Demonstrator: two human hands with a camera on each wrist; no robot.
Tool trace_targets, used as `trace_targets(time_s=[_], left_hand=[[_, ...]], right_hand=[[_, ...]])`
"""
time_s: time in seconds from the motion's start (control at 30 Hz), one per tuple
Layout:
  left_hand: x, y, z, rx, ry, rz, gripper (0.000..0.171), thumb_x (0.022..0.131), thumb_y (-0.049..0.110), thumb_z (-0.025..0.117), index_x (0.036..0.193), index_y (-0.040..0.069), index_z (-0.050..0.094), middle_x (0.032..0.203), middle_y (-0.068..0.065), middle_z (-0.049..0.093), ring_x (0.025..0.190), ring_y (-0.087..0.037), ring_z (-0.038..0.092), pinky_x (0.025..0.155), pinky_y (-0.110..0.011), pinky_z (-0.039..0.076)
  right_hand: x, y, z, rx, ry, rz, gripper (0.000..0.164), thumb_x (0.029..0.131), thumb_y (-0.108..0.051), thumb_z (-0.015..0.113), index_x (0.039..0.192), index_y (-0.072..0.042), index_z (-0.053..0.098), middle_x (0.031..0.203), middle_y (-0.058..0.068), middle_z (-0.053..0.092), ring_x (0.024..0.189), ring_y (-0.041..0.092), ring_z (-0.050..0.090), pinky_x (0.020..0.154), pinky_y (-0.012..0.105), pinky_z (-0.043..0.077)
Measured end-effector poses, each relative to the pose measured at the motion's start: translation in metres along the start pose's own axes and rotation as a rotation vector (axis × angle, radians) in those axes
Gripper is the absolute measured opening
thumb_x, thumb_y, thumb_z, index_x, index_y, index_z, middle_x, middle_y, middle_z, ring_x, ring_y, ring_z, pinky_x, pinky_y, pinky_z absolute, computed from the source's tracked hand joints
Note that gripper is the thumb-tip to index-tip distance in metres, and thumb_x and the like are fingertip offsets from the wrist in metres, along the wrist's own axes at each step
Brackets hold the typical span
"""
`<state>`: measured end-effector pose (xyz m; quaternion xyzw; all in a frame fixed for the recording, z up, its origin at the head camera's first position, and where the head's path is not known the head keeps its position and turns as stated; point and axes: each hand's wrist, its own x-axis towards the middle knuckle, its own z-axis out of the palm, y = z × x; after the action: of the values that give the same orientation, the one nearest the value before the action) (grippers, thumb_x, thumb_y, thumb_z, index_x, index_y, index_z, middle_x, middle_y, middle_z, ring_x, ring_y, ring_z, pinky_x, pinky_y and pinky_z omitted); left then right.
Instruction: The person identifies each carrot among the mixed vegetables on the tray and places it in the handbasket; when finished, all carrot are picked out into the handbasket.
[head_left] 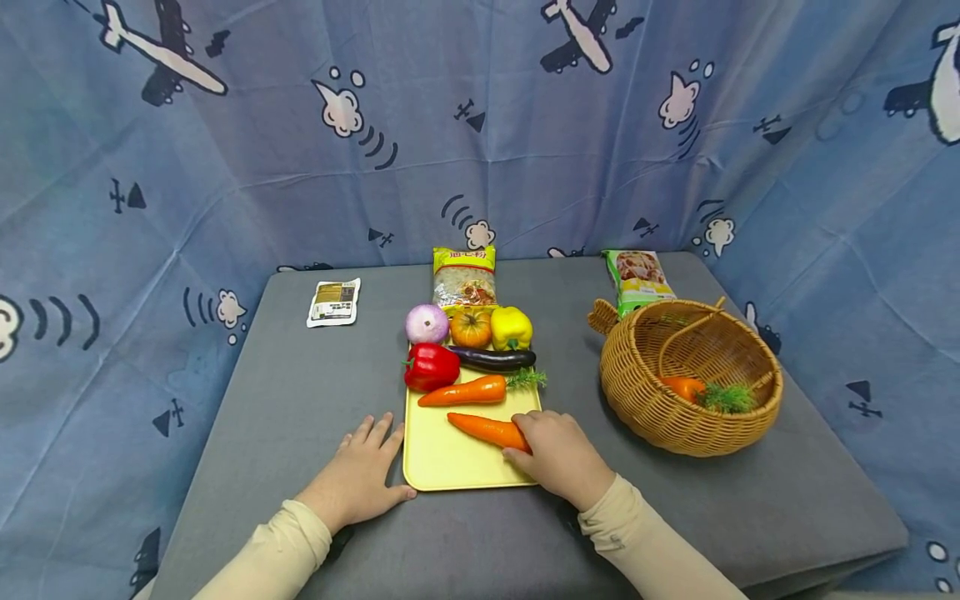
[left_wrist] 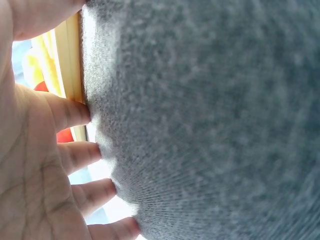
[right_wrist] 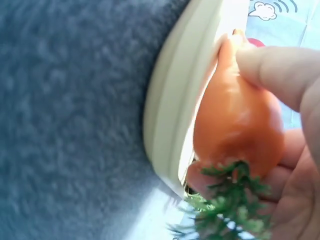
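The table (head_left: 300, 392) wears matt, faintly fuzzy cloth; by its right edge sits a basket (head_left: 675, 425) of rough, wicker-like weave. The tray (head_left: 450, 463) looks like smooth plastic, and the carrot (head_left: 483, 428) nearest its front edge is glossy (its leafy top (right_wrist: 240, 192), though, bristly). The pepper (head_left: 432, 367) at the tray's left edge shines too.

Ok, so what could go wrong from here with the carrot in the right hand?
The right hand holds the carrot by its thick end, so its tip might swing into the carrot just beyond it.
That carrot lies close to the red pepper at the tray's left edge; a knock might roll the pepper off.
The left hand is right against the tray, so a bump could shift everything.
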<state>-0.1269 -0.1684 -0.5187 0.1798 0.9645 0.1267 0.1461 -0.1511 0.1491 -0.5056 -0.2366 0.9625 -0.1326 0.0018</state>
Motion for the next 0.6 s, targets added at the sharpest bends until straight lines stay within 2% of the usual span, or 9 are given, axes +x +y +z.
trace_targets(time_s=[0.2,0.4,0.6], left_hand=[[0.0,-0.001,0.0,-0.002,0.007,0.004,0.095,0.092,0.055,0.081,0.16,0.0,0.046,0.167,-0.027,0.035,0.152,-0.055,0.031,0.115,-0.072,0.034],[0.003,-0.007,0.009,0.001,0.026,0.014,0.096,0.092,0.058,0.079,0.161,0.0,0.045,0.168,-0.026,0.034,0.152,-0.055,0.03,0.115,-0.072,0.033],[-0.003,0.0,-0.003,-0.013,0.003,0.011,0.095,0.092,0.055,0.08,0.16,-0.001,0.045,0.167,-0.028,0.033,0.152,-0.056,0.029,0.114,-0.072,0.033]], right_hand=[[-0.004,0.005,-0.006,0.017,0.071,-0.101,0.046,0.089,-0.031,0.09,0.126,-0.007,0.076,0.113,0.006,0.075,0.098,0.026,0.068,0.082,0.047,0.053],[-0.006,0.011,-0.012,0.036,0.198,-0.195,0.051,0.084,-0.027,0.094,0.13,-0.012,0.079,0.116,0.007,0.074,0.101,0.027,0.068,0.085,0.047,0.055],[-0.009,0.014,-0.029,0.054,0.317,-0.226,0.053,0.083,-0.03,0.095,0.131,-0.014,0.079,0.119,0.008,0.075,0.102,0.027,0.069,0.087,0.05,0.054]])
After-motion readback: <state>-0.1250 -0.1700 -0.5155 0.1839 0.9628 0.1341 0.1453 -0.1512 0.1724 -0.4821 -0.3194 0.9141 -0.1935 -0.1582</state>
